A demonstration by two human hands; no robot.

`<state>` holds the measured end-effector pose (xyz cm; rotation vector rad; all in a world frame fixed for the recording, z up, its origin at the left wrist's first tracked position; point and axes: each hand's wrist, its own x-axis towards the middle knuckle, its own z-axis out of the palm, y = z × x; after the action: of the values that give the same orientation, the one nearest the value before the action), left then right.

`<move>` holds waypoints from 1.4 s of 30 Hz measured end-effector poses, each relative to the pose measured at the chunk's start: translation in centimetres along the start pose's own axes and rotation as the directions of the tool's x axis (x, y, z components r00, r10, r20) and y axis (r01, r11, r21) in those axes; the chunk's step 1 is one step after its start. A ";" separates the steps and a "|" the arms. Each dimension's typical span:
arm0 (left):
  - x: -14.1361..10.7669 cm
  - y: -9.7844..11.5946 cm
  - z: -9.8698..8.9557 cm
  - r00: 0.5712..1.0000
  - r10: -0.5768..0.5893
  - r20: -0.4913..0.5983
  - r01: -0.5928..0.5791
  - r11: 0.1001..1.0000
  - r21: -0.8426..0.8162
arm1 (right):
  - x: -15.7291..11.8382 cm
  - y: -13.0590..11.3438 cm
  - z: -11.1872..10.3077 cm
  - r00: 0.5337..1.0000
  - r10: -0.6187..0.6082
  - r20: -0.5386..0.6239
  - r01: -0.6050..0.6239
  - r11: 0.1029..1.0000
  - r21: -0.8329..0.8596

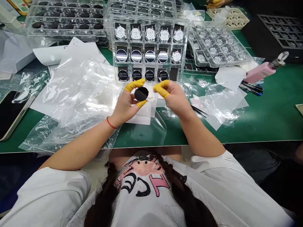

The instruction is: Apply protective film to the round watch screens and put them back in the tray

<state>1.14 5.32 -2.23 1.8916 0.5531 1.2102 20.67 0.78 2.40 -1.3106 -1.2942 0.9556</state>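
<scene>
My left hand [127, 102], in yellow finger cots, grips a round watch [141, 94] by its edge between thumb and fingers. Its glossy black face is turned towards me. Just right of it is my right hand [171, 94], also wearing yellow cots, with thumb and fingertips pinched together. Whatever may be in that pinch is too small to make out. Behind both hands a clear plastic tray [187, 47] stands tilted up, holding rows of round watches, some silver and some black. One slot at its lower right shows only a dark insert [174, 74].
Crumpled clear bags [87, 91] and paper cover the left side, beside a phone [14, 110]. Tweezers [200, 111] lie right of my right hand. Farther right are a pink bottle [260, 72], pens [252, 87] and stacked trays [220, 45]. More trays [66, 19] stand behind.
</scene>
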 end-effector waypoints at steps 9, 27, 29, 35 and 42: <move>0.5 0.7 -0.2 0.948 -0.253 0.196 0.294 0.930 -0.222 | -0.6 -1.3 -0.3 0.998 -0.028 0.051 0.024 0.997 0.080; 0.4 1.6 -0.3 0.872 -0.336 0.357 0.447 0.843 -0.299 | -1.5 -3.2 -1.3 0.856 -0.004 0.516 -0.010 1.000 0.025; 0.3 1.7 -0.2 0.871 -0.336 0.357 0.445 0.848 -0.287 | -1.5 -2.9 -1.2 0.851 -0.006 0.525 0.003 1.000 0.006; 0.2 1.4 -0.2 0.872 -0.331 0.362 0.438 0.857 -0.272 | -1.2 -2.5 -1.2 0.956 -0.072 0.285 0.058 0.997 0.057; 0.1 1.0 -0.2 0.878 -0.326 0.349 0.432 0.855 -0.286 | -1.1 -1.8 -0.6 0.985 -0.015 0.169 0.017 1.000 -0.006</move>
<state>0.88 4.86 -1.32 1.5159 0.4827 0.6974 20.80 -0.54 4.13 -1.2441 -1.4367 1.0701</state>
